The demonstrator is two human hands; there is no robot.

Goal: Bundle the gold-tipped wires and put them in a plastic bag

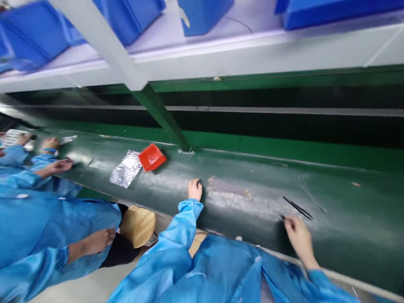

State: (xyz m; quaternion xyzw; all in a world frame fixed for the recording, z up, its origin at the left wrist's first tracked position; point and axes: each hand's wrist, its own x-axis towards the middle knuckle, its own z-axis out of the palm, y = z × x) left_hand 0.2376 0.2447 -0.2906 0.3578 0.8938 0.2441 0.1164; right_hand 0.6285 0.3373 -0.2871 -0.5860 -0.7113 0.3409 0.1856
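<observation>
Left hand [195,189] rests on the green conveyor belt [357,231], fingers curled under, pressed together, holding nothing I can make out; just to its right lies a faint bundle of thin wires w/ gold tips [229,188]. Right hand [297,234] sits on the belt w/ fingertips pinching the near end of the thin black sticks [298,208], which run up and to the right of it. Well left of the left hand: a red tray [151,157] touching a silver foil bag [126,168], and co-workers' hands [59,165] beyond
</observation>
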